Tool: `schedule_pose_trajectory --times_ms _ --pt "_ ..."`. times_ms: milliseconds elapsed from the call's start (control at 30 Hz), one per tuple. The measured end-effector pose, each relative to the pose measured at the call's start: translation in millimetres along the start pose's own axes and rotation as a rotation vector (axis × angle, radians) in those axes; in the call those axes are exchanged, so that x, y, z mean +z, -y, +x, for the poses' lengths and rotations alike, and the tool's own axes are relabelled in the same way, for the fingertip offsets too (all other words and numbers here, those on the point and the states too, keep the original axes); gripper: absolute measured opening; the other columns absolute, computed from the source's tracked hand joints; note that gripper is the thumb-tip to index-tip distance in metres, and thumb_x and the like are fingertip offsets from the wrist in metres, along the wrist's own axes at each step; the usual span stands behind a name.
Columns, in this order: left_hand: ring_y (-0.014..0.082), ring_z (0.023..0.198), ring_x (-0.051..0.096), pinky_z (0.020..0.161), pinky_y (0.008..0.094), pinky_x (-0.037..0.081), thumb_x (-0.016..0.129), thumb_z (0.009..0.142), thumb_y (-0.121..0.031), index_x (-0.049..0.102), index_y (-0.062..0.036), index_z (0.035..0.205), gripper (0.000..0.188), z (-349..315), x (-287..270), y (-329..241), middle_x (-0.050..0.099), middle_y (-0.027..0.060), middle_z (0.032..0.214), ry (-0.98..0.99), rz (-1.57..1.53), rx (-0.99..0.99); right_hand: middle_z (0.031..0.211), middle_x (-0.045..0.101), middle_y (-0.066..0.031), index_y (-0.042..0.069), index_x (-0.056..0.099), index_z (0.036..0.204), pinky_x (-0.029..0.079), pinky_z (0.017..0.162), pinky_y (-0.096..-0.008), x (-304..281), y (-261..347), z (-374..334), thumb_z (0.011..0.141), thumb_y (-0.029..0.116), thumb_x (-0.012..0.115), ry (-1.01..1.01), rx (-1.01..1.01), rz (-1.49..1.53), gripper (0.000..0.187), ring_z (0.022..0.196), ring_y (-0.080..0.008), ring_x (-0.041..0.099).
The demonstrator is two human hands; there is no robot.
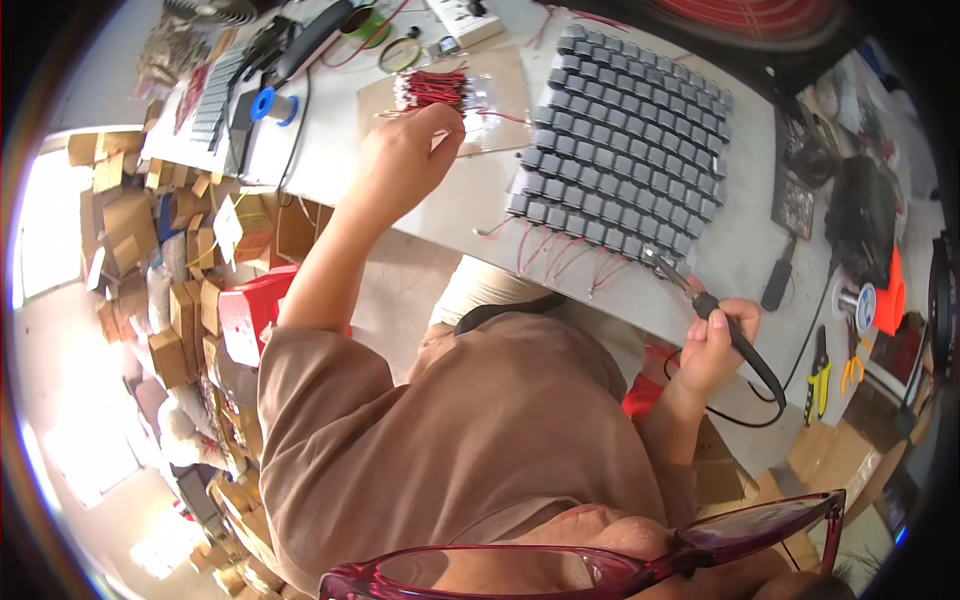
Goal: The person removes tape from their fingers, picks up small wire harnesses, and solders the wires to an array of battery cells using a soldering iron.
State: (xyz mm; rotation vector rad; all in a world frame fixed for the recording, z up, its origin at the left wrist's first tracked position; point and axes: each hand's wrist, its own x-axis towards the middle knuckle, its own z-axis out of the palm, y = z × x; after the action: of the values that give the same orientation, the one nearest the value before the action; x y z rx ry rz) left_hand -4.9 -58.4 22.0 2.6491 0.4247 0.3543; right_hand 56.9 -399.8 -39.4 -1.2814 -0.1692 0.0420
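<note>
At the far left of the table, my left hand [405,160] reaches onto a bundle of short red and black wires [436,88] lying on a flat tan sheet [505,90]. Its fingers are curled in and pinched at the near end of the bundle, partly hidden by the hand itself. My right hand [712,350] grips a soldering iron [720,318] with a black handle and cord. The iron's tip sits by the near edge of a block of grey square modules [630,140] set in close rows. Several thin red wires [560,252] trail from that edge.
A blue spool [272,106] and a green cup [368,27] stand at the back left. To the right are a solder spool [852,300], yellow-handled cutters [818,385] and orange-handled pliers [853,368]. Cardboard boxes [130,225] and a red stool [258,312] fill the left floor.
</note>
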Motion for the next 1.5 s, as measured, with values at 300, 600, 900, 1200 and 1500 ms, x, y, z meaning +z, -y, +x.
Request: schedule_pose_trajectory --times_ms 300,600,900,1200,1500 --pt "0.0110 0.055 0.056 0.052 0.0254 0.046 0.061 0.080 -0.007 0.058 -0.0042 0.085 0.006 -30.7 42.5 -113.7 0.060 0.0042 0.070 0.437 -0.672 -0.141 0.056 0.038 0.0011 0.003 0.044 0.088 0.044 0.091 -0.0549 -3.2 7.5 2.1 0.081 0.010 0.053 0.008 -0.010 0.022 0.013 0.047 -0.0064 0.036" --pt "0.0101 0.048 0.054 0.046 0.0232 0.043 0.065 0.077 -0.006 0.064 -0.0030 0.083 0.006 -47.0 85.5 -131.8 0.063 0.0051 0.068 0.130 -0.455 0.147 0.057 0.041 0.0010 0.002 0.044 0.089 0.045 0.092 -0.0529 -14.5 8.5 0.1 0.080 0.004 0.054 0.038 0.006 0.045 0.014 0.047 -0.0054 0.038" --pt "0.0130 0.049 0.057 0.048 0.0255 0.045 0.066 0.076 -0.010 0.063 -0.0038 0.080 0.007 -48.4 86.1 -128.7 0.063 0.0065 0.066 0.167 -0.363 0.039 0.060 0.043 0.0023 0.002 0.045 0.090 0.044 0.093 -0.0514 -12.2 3.3 0.0 0.079 -0.001 0.055 0.123 -0.058 0.027 0.016 0.051 -0.0034 0.038" --pt "0.0138 0.049 0.057 0.049 0.0252 0.046 0.065 0.076 -0.009 0.064 -0.0039 0.080 0.007 -46.7 85.0 -125.4 0.064 0.0066 0.070 0.205 -0.387 0.036 0.062 0.041 0.0034 0.002 0.045 0.090 0.045 0.093 -0.0492 -9.9 1.4 -0.7 0.079 -0.003 0.055 0.155 -0.062 0.003 0.016 0.054 -0.0023 0.036" --pt "0.0159 0.050 0.058 0.050 0.0268 0.047 0.063 0.076 -0.011 0.064 -0.0049 0.080 0.008 -45.6 84.6 -126.6 0.064 0.0065 0.069 0.226 -0.353 0.031 0.060 0.040 0.0042 0.002 0.045 0.089 0.046 0.093 -0.0479 -8.9 2.4 -0.9 0.079 -0.002 0.056 0.148 -0.053 0.000 0.015 0.053 -0.0020 0.036"
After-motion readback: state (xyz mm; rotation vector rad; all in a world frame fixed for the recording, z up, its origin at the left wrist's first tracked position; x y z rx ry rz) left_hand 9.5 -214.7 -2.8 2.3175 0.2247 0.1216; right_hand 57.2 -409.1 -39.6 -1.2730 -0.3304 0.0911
